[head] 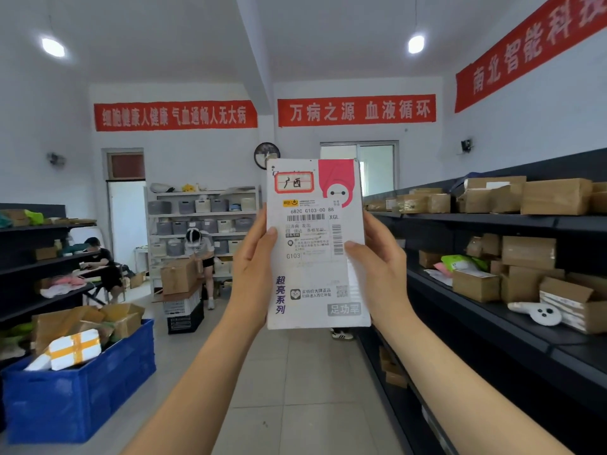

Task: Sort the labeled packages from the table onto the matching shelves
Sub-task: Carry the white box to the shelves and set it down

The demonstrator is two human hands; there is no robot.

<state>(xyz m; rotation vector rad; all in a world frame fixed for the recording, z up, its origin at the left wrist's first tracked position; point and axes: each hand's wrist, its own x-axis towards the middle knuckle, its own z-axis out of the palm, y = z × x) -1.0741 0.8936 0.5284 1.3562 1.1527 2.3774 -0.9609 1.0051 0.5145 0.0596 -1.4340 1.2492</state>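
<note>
One package [315,244] is held up by two hands, the left hand [254,267] and the right hand [382,274]. Above it hang three red banners [356,110] and two ceiling lights [416,44]. Left of the package stands one blue crate [82,399]; behind it are two people [200,247] and one wall clock [261,152].

The single head view looks forward down an aisle, close behind the raised hands [315,274].
</note>
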